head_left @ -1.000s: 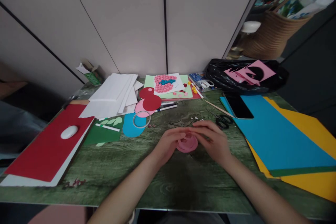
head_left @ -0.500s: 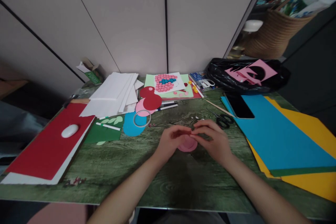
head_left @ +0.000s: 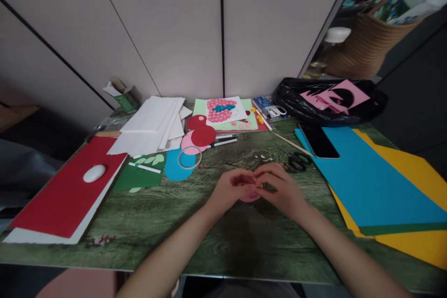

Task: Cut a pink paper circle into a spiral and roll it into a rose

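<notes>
A round pink paper piece [head_left: 249, 196] is between my hands, just above or on the table; its upper part is hidden by fingers. My left hand [head_left: 228, 189] is closed on its left side, thumb across the top. My right hand [head_left: 282, 188] pinches at its right edge, fingertips meeting those of my left hand. Black-handled scissors [head_left: 296, 162] lie just beyond my right hand. Small paper scraps [head_left: 262, 157] are scattered past my fingertips.
Left are red card [head_left: 63, 195] with a white oval object [head_left: 94, 173], green paper [head_left: 120, 181], blue paper circles and a tape ring [head_left: 179, 158]. White sheets [head_left: 146, 118] lie behind. Right are blue card [head_left: 366, 177], a phone [head_left: 318, 139] and a black bag [head_left: 296, 98].
My right hand has moved slightly left and down over the pink paper piece, and my left thumb now lies across it. More of the paper is covered.
</notes>
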A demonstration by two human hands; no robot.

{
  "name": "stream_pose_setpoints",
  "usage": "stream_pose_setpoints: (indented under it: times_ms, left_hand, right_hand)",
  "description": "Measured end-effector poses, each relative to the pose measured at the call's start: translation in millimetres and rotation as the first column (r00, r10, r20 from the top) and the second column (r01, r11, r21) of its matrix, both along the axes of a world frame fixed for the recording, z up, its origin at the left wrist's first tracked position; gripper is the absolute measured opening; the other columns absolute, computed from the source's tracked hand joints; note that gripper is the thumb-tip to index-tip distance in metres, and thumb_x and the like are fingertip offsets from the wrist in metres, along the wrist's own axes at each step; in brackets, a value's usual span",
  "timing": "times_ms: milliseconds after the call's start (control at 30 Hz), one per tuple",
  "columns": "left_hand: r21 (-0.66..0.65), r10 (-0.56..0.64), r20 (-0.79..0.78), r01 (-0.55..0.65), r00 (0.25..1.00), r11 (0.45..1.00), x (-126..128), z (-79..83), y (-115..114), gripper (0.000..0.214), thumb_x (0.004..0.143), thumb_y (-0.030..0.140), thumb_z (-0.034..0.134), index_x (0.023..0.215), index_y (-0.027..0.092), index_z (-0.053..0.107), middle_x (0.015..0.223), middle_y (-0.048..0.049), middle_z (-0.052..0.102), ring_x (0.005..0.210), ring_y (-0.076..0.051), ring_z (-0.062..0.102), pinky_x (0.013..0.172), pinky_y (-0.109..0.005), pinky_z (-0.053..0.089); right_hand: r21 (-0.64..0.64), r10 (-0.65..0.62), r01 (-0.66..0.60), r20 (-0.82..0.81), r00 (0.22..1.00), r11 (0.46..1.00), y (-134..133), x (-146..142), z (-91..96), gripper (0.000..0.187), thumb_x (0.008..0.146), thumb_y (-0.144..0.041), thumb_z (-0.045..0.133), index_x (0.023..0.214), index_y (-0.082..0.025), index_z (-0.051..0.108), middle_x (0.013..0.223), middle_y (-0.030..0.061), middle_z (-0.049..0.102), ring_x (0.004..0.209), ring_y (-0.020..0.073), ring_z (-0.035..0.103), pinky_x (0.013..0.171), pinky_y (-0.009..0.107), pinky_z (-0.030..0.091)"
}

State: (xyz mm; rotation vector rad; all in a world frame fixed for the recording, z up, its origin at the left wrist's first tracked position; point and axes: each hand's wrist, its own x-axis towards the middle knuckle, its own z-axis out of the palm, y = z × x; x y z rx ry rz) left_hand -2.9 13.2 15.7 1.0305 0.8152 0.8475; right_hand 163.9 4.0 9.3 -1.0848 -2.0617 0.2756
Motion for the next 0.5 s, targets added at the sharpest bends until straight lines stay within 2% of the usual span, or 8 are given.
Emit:
stream_pose_setpoints:
  times_ms: [267,500]
  left_hand:
    - [-0.028,-0.031,-0.002,0.031,1.0,0.999,-0.5,-1.9,1.1,0.034,0.06,0.022,0.072,0.092,0.015,0.063,0.082,-0.0049,0.065,0.074,-0.014,0.059,0.071,-0.027,0.046]
    - [-0.054,0.034,0.075,-0.03,0.997,0.998,1.2,-5.8,2.0,0.033,0.062,0.023,0.071,0.094,0.015,0.063,0.082,-0.0038,0.066,0.077,-0.014,0.059,0.075,-0.026,0.044]
  right_hand:
    - [-0.01,0.008,-0.008,0.048,0.999,1.0,1.4,1.2,-0.8,0.005,0.074,-0.021,0.061,0.07,-0.022,0.059,0.09,0.0039,0.06,0.086,0.0192,0.055,0.079,0.035,0.042]
    - [-0.173,-0.014,0.006,-0.044,0.999,0.985,1.5,-3.8,5.8,0.003,0.074,-0.019,0.06,0.074,-0.022,0.06,0.094,0.0047,0.057,0.09,0.0185,0.055,0.077,0.033,0.046]
